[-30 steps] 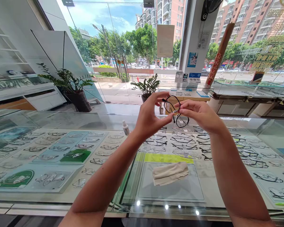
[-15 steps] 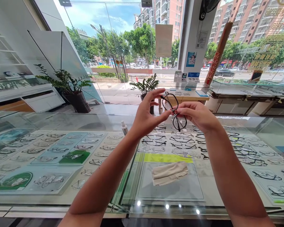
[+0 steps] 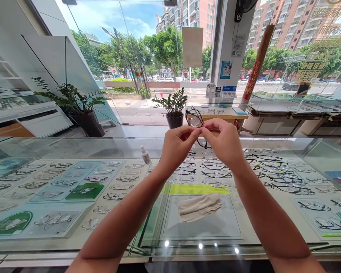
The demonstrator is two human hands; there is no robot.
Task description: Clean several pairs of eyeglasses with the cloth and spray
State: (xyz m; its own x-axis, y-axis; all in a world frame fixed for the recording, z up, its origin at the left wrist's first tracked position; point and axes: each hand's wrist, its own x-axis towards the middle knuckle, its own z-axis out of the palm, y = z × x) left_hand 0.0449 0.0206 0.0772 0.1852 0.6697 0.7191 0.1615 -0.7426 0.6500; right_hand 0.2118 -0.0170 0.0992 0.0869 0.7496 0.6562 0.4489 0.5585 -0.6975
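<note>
A pair of dark-rimmed eyeglasses [image 3: 202, 120] is up in the air over the glass counter, turned so one lens sits above the other. My left hand [image 3: 178, 146] pinches it near the middle from the left, thumb and fingers pressed together. From the right, my right hand [image 3: 223, 140] grips it at nearly the same spot, fingertips almost touching the left ones. The lower lens is partly hidden behind my hands. Below, a folded beige cloth [image 3: 199, 207] lies on the counter top.
A small white spray bottle [image 3: 145, 155] stands on the counter left of my forearms. Under the glass counter [image 3: 201, 237] lie rows of eyeglasses [image 3: 216, 174]. Beyond are a potted plant [image 3: 174, 120], a wooden table [image 3: 227, 116] and large windows.
My left hand has closed from a spread grip near the upper rim to a pinch at the middle, beside my right hand. The eyeglasses have tilted and shifted slightly left; the view moved slightly too.
</note>
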